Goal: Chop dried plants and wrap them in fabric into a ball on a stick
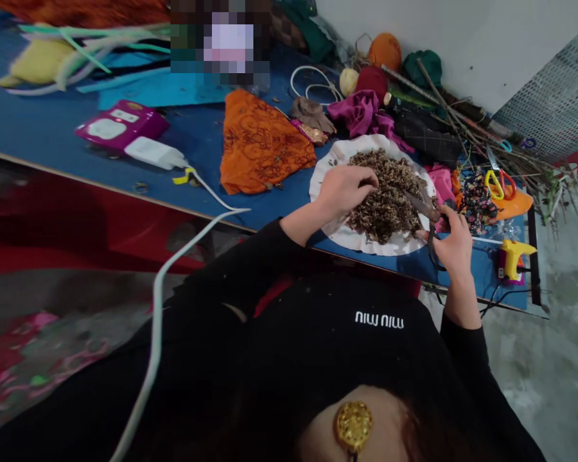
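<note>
A white scalloped-edge plate or paper (324,168) lies on the blue table, bearing a heap of brown shredded dried plant bits (383,192). Over the left part of the heap is my left hand (345,189), its fingers curled and thumb close to the index finger. Whatever sits in that pinch is too small to make out. My right hand (451,242) grips a pair of dark-handled scissors (421,206) at the heap's right side. The blades point left over the bits, and one black loop hangs below the fingers.
An orange patterned cloth (264,141) lies left of the plate. Beyond it are a purple power strip (122,125) and white cable (160,282). At right are colored-handle scissors (501,183), a yellow glue gun (513,256) and twigs (462,109). Fabric scraps (366,112) lie behind.
</note>
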`<action>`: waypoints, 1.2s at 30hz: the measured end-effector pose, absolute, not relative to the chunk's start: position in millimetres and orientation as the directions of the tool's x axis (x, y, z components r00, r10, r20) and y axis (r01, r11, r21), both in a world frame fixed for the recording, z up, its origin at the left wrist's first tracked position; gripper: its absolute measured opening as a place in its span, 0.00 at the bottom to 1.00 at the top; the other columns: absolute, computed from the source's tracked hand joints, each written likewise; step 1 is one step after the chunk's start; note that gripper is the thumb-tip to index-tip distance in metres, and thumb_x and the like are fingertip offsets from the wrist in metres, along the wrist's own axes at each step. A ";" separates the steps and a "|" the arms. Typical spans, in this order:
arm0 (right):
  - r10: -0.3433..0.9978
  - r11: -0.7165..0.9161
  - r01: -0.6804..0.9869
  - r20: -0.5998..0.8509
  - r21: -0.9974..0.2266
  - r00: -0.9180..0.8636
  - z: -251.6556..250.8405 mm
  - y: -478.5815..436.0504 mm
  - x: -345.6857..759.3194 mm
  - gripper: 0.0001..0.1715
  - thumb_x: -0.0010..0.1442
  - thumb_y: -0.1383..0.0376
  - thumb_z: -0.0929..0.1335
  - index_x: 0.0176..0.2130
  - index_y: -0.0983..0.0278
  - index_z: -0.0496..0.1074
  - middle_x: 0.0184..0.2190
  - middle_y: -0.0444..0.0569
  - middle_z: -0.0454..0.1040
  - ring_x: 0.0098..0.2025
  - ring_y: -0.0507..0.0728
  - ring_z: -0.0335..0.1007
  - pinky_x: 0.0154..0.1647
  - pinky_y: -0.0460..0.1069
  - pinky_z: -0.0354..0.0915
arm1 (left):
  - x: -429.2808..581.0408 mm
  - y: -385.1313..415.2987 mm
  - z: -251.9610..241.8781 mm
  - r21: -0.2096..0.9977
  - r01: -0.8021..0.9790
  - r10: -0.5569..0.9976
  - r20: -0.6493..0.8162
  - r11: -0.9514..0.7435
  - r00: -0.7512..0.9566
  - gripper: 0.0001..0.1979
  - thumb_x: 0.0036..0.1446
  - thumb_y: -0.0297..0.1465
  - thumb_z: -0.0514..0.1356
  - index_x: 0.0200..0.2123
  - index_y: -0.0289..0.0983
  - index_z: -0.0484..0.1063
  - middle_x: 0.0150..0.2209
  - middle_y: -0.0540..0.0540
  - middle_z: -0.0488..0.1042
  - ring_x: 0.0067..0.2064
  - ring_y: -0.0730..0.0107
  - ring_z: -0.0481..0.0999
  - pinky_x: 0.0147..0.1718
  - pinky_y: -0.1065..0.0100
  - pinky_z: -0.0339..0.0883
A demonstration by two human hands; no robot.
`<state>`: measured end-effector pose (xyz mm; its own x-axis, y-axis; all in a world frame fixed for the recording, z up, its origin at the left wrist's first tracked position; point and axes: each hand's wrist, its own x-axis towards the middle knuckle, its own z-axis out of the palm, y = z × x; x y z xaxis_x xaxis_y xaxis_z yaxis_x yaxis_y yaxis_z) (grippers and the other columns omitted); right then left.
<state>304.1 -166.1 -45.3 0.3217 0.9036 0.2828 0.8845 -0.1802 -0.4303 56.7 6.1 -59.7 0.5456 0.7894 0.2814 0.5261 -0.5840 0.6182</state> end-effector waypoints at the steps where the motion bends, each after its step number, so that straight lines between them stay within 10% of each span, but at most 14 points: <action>1: 0.888 -0.169 0.861 0.304 -0.480 0.344 -45.8 -168.2 305.5 0.41 0.57 0.38 0.72 0.60 0.60 0.74 0.47 0.54 0.76 0.44 0.62 0.76 0.53 0.60 0.75 | 56.7 7.0 -56.6 0.641 0.514 0.803 0.304 -0.571 0.513 0.10 0.62 0.30 0.60 0.40 0.39 0.84 0.40 0.46 0.86 0.42 0.60 0.83 0.43 0.62 0.74; 7: 0.805 -0.104 0.633 0.309 -0.767 0.507 -44.0 -182.1 319.0 0.44 0.51 0.39 0.76 0.57 0.63 0.75 0.41 0.50 0.79 0.39 0.59 0.75 0.49 0.60 0.77 | 64.4 -0.6 -41.7 0.533 0.490 0.714 0.387 -0.690 0.584 0.17 0.65 0.33 0.60 0.54 0.37 0.81 0.57 0.41 0.81 0.53 0.53 0.81 0.52 0.56 0.74; 13: 0.761 -0.202 0.571 0.239 -0.796 0.602 -50.1 -193.9 328.9 0.46 0.47 0.37 0.77 0.54 0.65 0.76 0.39 0.50 0.78 0.39 0.59 0.73 0.48 0.59 0.75 | 106.8 -30.3 -55.2 0.185 0.103 0.166 0.363 -0.977 0.917 0.16 0.68 0.38 0.61 0.53 0.36 0.81 0.58 0.39 0.80 0.64 0.51 0.73 0.69 0.47 0.60; 17: 0.741 -0.367 0.612 0.178 -0.700 0.648 -55.2 -207.2 338.9 0.50 0.49 0.38 0.76 0.59 0.65 0.73 0.43 0.53 0.77 0.41 0.60 0.73 0.49 0.60 0.75 | 113.3 -26.3 -60.5 0.185 0.090 0.132 0.224 -0.979 0.966 0.11 0.64 0.39 0.66 0.41 0.39 0.84 0.52 0.42 0.83 0.59 0.53 0.77 0.73 0.44 0.51; 22: 0.711 -0.491 0.681 0.202 -0.543 0.674 -50.0 -205.1 352.3 0.46 0.53 0.40 0.74 0.62 0.62 0.70 0.47 0.56 0.75 0.45 0.64 0.74 0.51 0.62 0.73 | 126.2 -9.0 -35.4 0.405 0.202 0.354 0.346 -0.892 0.869 0.14 0.70 0.36 0.58 0.41 0.39 0.84 0.51 0.43 0.84 0.53 0.57 0.81 0.58 0.56 0.69; 26: 0.582 -0.637 0.675 0.341 -0.373 0.738 -37.8 -166.2 361.6 0.44 0.57 0.41 0.73 0.61 0.65 0.68 0.53 0.65 0.71 0.53 0.73 0.72 0.54 0.68 0.69 | 184.8 -8.9 -22.7 0.186 0.364 0.390 0.137 -0.913 0.910 0.13 0.66 0.31 0.59 0.44 0.32 0.83 0.47 0.36 0.84 0.52 0.50 0.81 0.50 0.58 0.72; 36: 0.639 -0.735 0.672 0.235 -0.097 0.733 -52.3 -101.7 365.1 0.36 0.54 0.65 0.74 0.59 0.75 0.67 0.54 0.75 0.72 0.54 0.74 0.75 0.53 0.64 0.70 | 232.2 -19.7 -38.3 0.146 0.396 0.396 -0.026 -0.907 0.918 0.19 0.64 0.17 0.52 0.50 0.24 0.81 0.50 0.29 0.82 0.55 0.46 0.82 0.47 0.57 0.73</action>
